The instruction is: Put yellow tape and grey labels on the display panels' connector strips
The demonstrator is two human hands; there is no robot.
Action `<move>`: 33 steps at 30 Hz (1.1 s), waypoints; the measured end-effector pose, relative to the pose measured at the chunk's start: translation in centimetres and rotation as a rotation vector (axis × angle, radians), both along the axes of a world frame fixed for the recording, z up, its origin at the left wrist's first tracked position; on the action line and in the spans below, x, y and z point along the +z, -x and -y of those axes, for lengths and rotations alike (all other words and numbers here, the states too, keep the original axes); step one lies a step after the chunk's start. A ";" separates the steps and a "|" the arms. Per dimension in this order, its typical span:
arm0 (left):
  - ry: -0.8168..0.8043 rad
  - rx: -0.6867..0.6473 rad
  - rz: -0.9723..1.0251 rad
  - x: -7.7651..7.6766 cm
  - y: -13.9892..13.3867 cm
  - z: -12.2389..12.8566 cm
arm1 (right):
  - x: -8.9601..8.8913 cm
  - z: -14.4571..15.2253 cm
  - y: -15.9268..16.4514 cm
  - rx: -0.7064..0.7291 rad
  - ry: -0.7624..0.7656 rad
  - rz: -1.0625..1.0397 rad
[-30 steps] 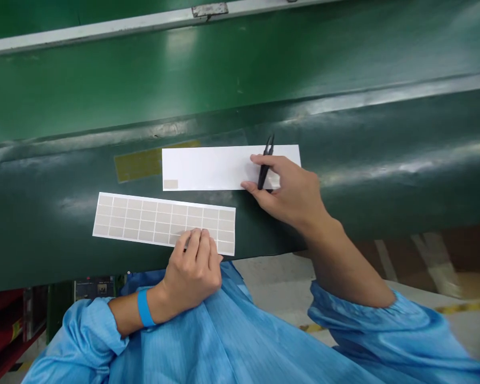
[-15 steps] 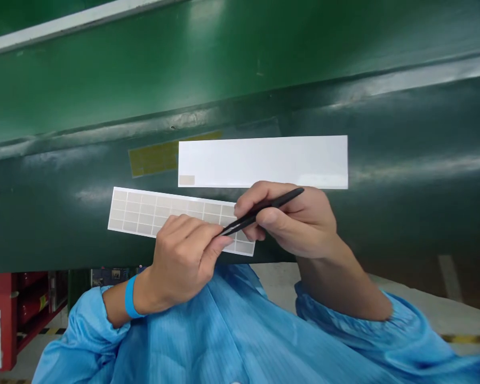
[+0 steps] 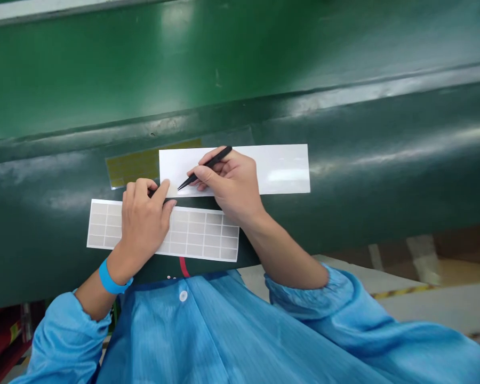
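Note:
My right hand [image 3: 236, 181] grips black tweezers [image 3: 208, 165], their points down at the lower left of a white sheet [image 3: 284, 169]. A small pale label [image 3: 173, 191] is faintly visible there, beside the tips. With its fingers partly spread, my left hand [image 3: 144, 216] rests over a sheet of grey labels [image 3: 200, 232], and its index fingertip touches the white sheet's lower left corner. My left hand covers part of the label sheet, which lies at a slight tilt nearer my body.
A yellowish strip under clear film [image 3: 134, 165] lies on the dark green work surface [image 3: 368, 197], partly beneath the white sheet. Behind it rises a lighter green panel [image 3: 104, 80]. At the lower left stands a red rack [image 3: 0, 341] below the table edge.
Both hands have moved from the right end of the label sheet to the white sheet's lower left corner. The tweezers went along in my right hand. The camera view has shifted.

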State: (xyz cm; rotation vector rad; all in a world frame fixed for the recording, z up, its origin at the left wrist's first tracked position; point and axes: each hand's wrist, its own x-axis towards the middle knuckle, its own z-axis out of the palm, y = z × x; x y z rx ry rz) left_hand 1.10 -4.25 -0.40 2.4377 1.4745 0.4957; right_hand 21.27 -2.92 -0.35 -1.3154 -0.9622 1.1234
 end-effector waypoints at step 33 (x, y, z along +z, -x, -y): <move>0.090 0.080 0.085 0.1 0.0 -0.5 | -0.2 -1.9 0.3 0.004 0.088 -0.142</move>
